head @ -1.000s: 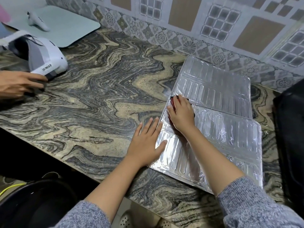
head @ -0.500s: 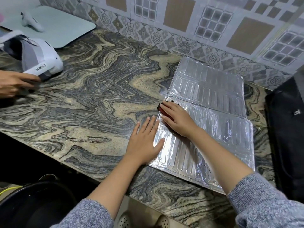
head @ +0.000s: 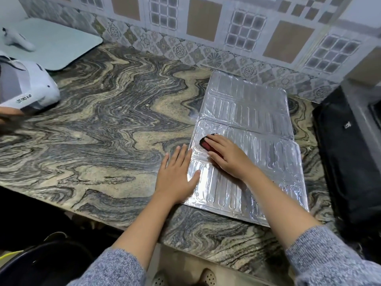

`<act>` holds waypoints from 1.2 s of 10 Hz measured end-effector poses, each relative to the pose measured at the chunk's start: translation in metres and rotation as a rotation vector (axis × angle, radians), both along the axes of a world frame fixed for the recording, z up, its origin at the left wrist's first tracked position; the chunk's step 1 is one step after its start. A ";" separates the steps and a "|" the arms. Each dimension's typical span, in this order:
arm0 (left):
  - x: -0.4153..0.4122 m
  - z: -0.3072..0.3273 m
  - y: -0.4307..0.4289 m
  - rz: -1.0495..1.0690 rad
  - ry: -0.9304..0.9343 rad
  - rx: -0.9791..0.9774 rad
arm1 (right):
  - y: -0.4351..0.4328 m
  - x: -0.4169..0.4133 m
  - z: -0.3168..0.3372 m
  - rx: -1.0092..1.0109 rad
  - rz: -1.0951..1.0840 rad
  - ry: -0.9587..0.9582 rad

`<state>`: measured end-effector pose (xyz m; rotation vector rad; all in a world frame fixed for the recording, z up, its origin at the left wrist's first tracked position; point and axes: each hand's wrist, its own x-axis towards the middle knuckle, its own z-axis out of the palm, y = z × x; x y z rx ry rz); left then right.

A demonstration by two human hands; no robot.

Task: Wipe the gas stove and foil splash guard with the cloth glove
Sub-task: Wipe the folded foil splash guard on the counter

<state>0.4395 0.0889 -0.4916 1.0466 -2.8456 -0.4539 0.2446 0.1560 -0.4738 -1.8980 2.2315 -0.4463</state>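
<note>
The foil splash guard point(head: 257, 112) lies flat and unfolded on the marbled countertop point(head: 107, 129). My right hand point(head: 228, 155) presses the red and black cloth glove point(head: 205, 143) onto the left part of the near panel; most of the cloth is hidden under my fingers. My left hand point(head: 177, 178) lies flat with straight fingers across the guard's left edge, thumb on the foil, fingers on the counter. The black gas stove point(head: 348, 162) stands at the right edge of the view.
A white headset point(head: 26, 89) sits at the far left with another person's hand point(head: 8, 114) beside it. A pale mat point(head: 55, 44) with a white controller point(head: 18, 41) lies at the back left. Tiled wall point(head: 206, 32) behind. A dark bucket point(head: 41, 263) stands below the counter.
My right hand slid the cloth from the fold line between the panels down and left onto the near panel's left end. My left hand stayed pressing the guard's edge.
</note>
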 end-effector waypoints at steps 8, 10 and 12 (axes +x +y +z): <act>0.000 -0.001 0.001 0.010 -0.016 -0.017 | 0.103 -0.044 0.005 0.058 -0.590 0.006; -0.001 -0.004 0.001 0.007 -0.015 -0.013 | 0.135 -0.039 0.002 0.014 -0.737 0.046; 0.000 -0.004 0.001 0.000 -0.028 -0.024 | 0.128 -0.007 -0.009 -0.098 -1.025 0.001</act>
